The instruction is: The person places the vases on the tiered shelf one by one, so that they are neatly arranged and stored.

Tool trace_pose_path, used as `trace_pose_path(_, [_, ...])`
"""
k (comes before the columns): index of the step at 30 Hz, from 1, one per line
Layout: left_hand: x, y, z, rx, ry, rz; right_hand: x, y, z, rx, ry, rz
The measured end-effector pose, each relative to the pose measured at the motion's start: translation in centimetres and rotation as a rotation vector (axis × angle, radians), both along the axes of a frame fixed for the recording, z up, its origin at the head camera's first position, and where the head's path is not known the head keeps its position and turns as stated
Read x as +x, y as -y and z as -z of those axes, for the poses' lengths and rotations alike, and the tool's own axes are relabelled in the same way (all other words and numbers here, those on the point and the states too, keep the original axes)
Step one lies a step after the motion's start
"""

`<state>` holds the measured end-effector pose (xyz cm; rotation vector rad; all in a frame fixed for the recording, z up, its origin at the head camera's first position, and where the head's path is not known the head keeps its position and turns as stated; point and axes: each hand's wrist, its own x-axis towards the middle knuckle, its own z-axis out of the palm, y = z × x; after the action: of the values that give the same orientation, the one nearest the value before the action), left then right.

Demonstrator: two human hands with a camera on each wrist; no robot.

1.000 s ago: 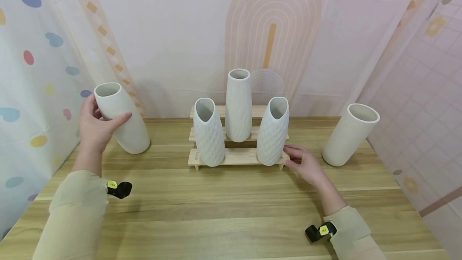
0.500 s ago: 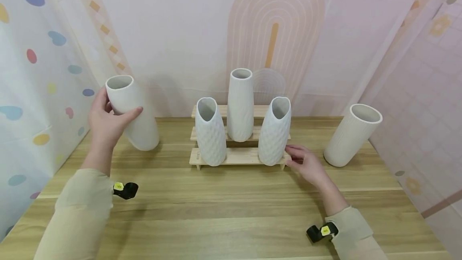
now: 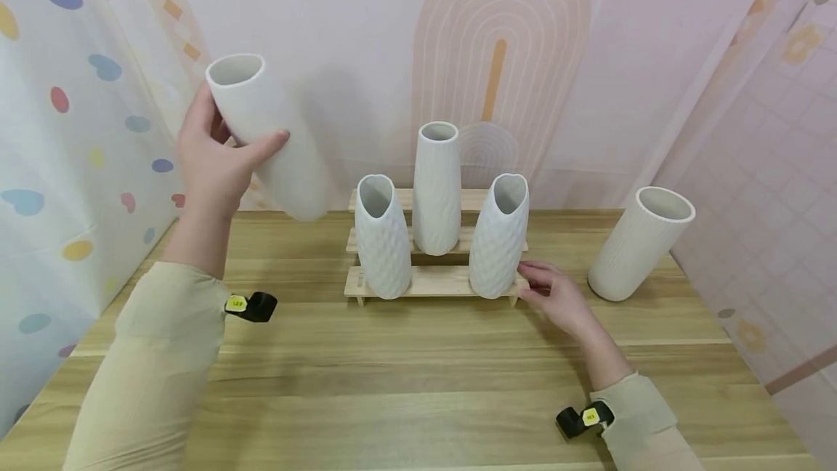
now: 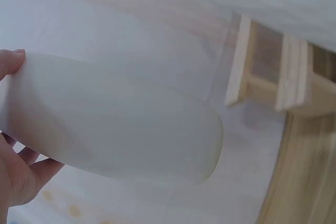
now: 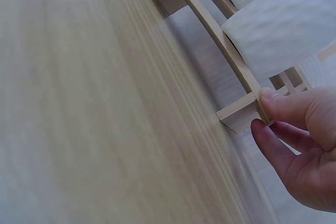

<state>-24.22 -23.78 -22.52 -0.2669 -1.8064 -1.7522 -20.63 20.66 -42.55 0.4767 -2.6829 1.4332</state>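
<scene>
A smooth white vase (image 3: pixel 275 144) is held up off the table by my left hand (image 3: pixel 219 158), fingers and thumb around its upper part. In the left wrist view the same vase (image 4: pixel 121 119) lies across the picture, its base toward the wooden rack. My right hand (image 3: pixel 556 300) pinches the right end of the lowest shelf of the tiered wooden rack (image 3: pixel 438 282); the right wrist view shows thumb and fingers at that corner. Two textured white vases, one left (image 3: pixel 383 238) and one right (image 3: pixel 500 238), stand on the bottom shelf. A taller white vase (image 3: pixel 437 191) stands on the middle shelf.
A ribbed white vase (image 3: pixel 641 242) stands on the wooden table (image 3: pixel 392 376) to the right of the rack. Patterned cloth (image 3: pixel 340 35) hangs behind the table and along both sides.
My left hand has lifted the smooth vase off the table, carrying it upward and somewhat to the right. The right hand stays at the rack's corner.
</scene>
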Motion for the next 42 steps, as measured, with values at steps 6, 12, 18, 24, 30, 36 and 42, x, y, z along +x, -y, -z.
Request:
trace_pose_path(6, [-0.6, -2.9, -0.8, -0.066, -0.048, 0.02, 0.0, 0.0, 0.2, 0.004, -0.002, 0.0])
trace_pose_path(12, [-0.5, -5.7, -1.0, -0.032, -0.053, 0.068, 0.0, 0.1, 0.1, 0.008, -0.006, -0.004])
trace_pose_path(18, [-1.1, -7.4, -0.6, 0.026, -0.083, 0.076, 0.1, 0.1, 0.1, 0.01, -0.009, -0.002])
trace_pose_path(24, [-2.9, -7.5, 0.9, 0.015, -0.078, 0.048, 0.0, 0.2, 0.3, 0.015, -0.015, -0.005])
trace_pose_path(30, [-3.4, -7.6, 1.4, -0.034, -0.049, 0.023, 0.0, 0.2, 0.3, 0.021, -0.019, -0.004])
trace_pose_path(36, [-3.7, -7.9, 1.5, -0.064, -0.041, 0.025, 0.1, 0.1, 0.3, 0.004, -0.006, 0.0])
trace_pose_path(42, [-4.1, -8.2, 1.2, -0.116, -0.002, 0.016, 0.1, 0.0, 0.2, -0.002, 0.001, 0.004])
